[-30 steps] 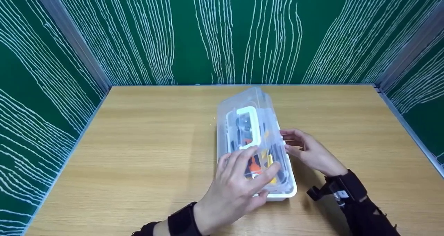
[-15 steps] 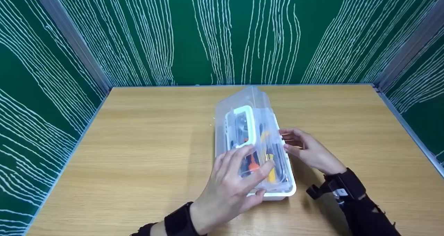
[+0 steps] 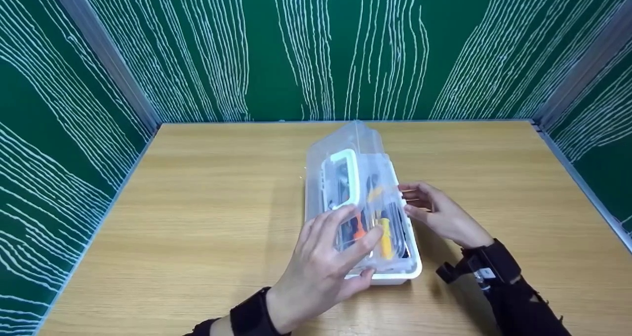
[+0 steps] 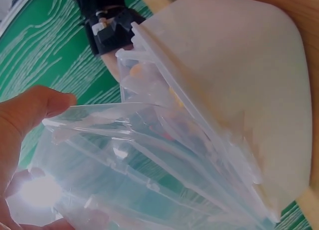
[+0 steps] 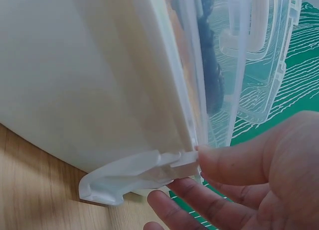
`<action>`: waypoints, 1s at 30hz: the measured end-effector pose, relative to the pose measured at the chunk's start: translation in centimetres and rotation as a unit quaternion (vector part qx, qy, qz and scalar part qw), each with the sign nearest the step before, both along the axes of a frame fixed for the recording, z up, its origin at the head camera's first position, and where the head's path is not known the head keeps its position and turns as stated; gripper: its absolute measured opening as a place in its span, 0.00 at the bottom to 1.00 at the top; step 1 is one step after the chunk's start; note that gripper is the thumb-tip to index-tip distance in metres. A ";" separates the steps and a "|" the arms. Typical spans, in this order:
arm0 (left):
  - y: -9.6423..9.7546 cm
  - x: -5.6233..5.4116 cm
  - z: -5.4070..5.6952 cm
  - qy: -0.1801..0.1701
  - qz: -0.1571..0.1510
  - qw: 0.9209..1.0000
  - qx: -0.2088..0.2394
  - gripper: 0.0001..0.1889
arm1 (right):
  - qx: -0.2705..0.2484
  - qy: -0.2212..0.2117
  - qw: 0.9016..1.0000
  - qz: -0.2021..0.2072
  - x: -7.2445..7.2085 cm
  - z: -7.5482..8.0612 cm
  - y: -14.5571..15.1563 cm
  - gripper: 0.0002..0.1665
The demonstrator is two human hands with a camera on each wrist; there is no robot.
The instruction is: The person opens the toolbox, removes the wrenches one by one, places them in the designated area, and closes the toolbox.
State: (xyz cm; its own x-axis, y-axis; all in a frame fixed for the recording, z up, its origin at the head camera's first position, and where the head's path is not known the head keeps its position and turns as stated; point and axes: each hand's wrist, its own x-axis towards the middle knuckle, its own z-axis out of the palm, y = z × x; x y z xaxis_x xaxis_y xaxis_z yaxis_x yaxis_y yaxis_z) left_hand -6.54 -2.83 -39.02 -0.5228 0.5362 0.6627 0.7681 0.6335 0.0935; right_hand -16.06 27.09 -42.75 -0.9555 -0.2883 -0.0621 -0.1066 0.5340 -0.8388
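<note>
Surface (image 3: 212, 203): wood-look, takes the whole weight of the box (image 3: 416, 269), so probably no need for any lifting grip.
Left hand (image 3: 316, 267): grips the lid (image 3: 340, 141) near the close end, with thumb and fingers on either side of the clear edge. Probably meant to steady the lid and prevent a drop.
Lid: see-through, tilts up off the right-hand rim and leans left. Seems hinged on the left, but can't make out the hinge.
Handle (image 3: 353, 178): white, set in the lid, ends right by the left hand; can't tell if touching.
Orange thing (image 3: 359, 231): inside the box, partly behind the left hand, too blurry to name.
Yellow thing (image 3: 386, 244): also inside, just right of the orange one, roughly lengthwise, likely to suit the narrow shape.
Box: around mid-surface, longways, handy for a two-sided hold.
Latch (image 5: 134, 175): sticks out from the box's right side.
Right hand (image 3: 447, 220): pinches the latch by the rim, probably braces the box too.
</note>
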 end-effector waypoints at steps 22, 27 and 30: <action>-1.2 0.0 -0.1 0.008 0.009 0.999 0.036 0.39 | -0.014 -0.005 1.000 0.004 -0.1 0.0 0.0 0.30; -1.5 0.0 -0.1 0.013 0.015 0.999 0.033 0.39 | -0.011 -0.002 1.000 0.004 -0.2 -0.1 0.0 0.30; -1.6 -0.1 -0.2 0.015 0.018 0.999 0.026 0.39 | -0.014 0.001 1.000 0.007 -0.2 -0.1 0.0 0.30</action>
State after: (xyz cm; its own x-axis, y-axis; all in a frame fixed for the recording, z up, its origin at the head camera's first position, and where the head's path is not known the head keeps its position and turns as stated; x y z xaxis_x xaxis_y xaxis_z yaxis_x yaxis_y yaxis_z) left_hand -6.60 -4.48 -39.19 -0.5213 0.4815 0.7046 0.7478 0.6555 0.1053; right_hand -16.27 27.12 -42.86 -0.9514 -0.3034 -0.0529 -0.1150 0.5093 -0.8529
